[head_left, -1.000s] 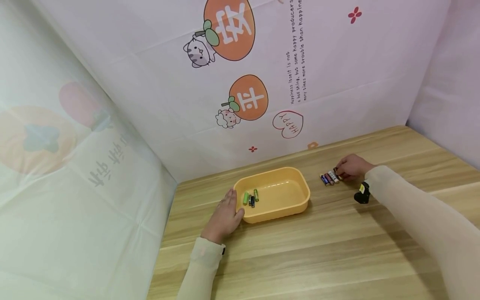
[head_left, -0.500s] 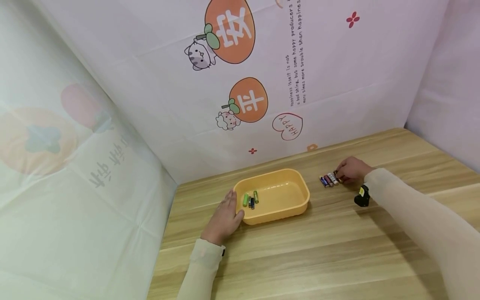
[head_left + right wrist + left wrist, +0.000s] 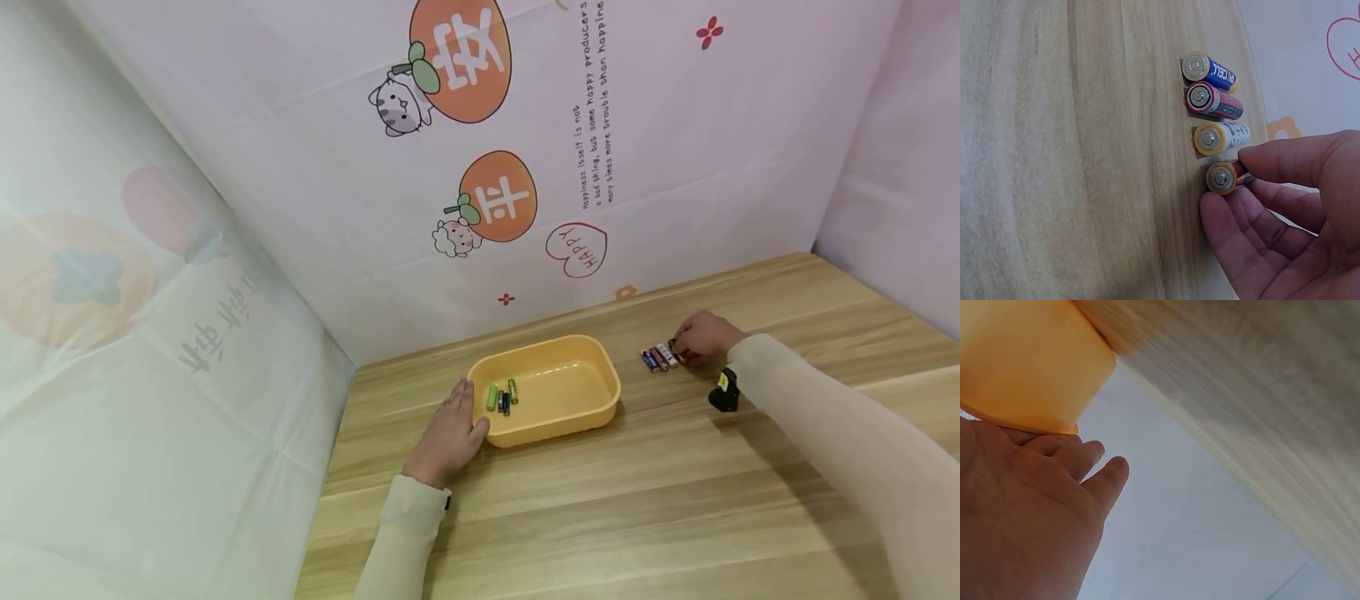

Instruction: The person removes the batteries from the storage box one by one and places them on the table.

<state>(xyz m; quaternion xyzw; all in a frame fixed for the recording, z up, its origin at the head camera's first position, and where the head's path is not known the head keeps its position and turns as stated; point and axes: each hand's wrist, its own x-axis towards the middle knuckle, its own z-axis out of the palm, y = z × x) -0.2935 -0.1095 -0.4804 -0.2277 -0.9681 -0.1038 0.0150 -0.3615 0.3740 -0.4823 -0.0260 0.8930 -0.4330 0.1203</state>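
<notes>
The head view is evenly bright; the right sleeve point(image 3: 817, 400) casts a soft shadow on the wooden surface point(image 3: 600, 517), and glints mark the yellow tray point(image 3: 555, 427). The left-wrist view is dimmer, its grain blurred; the right-wrist view bows the surface's edge.

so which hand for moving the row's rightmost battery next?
Right, likely: the right hand pinches that battery; the left hand rests against the yellow tray, well to the left.

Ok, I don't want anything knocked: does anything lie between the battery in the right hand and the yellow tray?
Yes: a white battery, a red battery, then a blue battery, side by side between the held battery and the tray.
</notes>
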